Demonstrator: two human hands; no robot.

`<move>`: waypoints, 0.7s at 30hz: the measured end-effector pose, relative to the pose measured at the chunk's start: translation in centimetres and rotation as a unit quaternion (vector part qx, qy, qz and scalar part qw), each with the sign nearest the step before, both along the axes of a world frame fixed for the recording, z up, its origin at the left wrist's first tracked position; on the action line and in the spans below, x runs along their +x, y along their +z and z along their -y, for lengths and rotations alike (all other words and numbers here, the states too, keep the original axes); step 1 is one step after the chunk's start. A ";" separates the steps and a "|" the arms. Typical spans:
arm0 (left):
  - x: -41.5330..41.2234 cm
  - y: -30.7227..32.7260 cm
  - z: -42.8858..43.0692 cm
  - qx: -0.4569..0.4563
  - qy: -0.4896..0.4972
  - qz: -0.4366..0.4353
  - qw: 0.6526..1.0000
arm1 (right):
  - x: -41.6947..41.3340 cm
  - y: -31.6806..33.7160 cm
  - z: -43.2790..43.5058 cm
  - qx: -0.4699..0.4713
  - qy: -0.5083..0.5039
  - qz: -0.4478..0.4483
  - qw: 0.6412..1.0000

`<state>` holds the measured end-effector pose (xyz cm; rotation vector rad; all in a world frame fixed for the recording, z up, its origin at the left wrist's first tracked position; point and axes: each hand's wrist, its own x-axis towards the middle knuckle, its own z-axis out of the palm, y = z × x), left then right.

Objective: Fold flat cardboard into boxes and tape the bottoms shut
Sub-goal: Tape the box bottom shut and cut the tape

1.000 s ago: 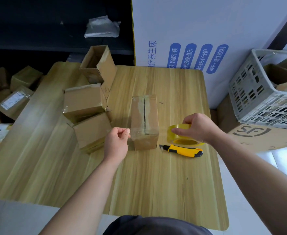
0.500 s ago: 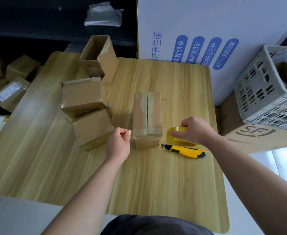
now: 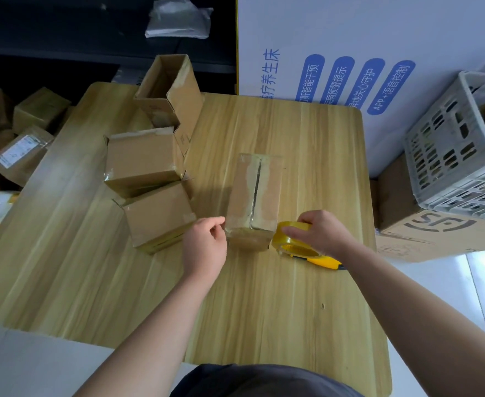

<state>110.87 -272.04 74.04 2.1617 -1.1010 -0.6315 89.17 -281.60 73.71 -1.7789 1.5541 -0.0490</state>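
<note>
A small cardboard box (image 3: 254, 193) stands bottom-up in the middle of the wooden table (image 3: 264, 305), its flaps closed with a dark seam along the top. My right hand (image 3: 320, 232) grips a yellowish roll of clear tape (image 3: 288, 239) right beside the box's near right corner. My left hand (image 3: 207, 247) pinches the free end of the tape at the box's near left corner. The clear strip itself is hard to make out across the box's near face.
A yellow utility knife (image 3: 325, 262) lies under the tape roll. Three folded boxes (image 3: 146, 161) stand stacked at the table's left. A grey plastic crate (image 3: 458, 150) sits on a carton at the right. Several parcels (image 3: 21, 150) lie on the floor at the left.
My right hand has lowered the tape roll and brought it in against the box's near right corner, over the knife. My left hand stays pinched at the near left corner.
</note>
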 end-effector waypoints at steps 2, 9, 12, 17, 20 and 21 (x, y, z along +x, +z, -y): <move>-0.7 0.7 0.0 0.014 0.020 -0.037 0.999 | 0.6 -0.2 -0.4 0.004 -0.005 0.005 1.000; -0.6 -0.1 3.6 0.082 0.053 0.028 0.995 | 3.4 -1.3 -2.7 -0.014 0.025 0.044 0.999; 0.0 -1.2 4.0 0.080 0.052 0.022 0.995 | 2.8 -2.0 -3.8 -0.006 0.036 0.097 0.995; 0.1 -2.0 3.7 0.057 0.045 0.033 0.997 | 1.6 -3.4 -4.7 0.008 0.015 0.106 0.994; 0.3 -2.1 3.6 0.051 0.038 0.041 0.997 | 1.1 -4.2 -5.2 0.021 0.002 0.109 0.994; 0.3 -2.1 3.6 0.046 0.042 0.039 0.997 | 1.0 -4.3 -5.2 0.023 0.002 0.115 0.993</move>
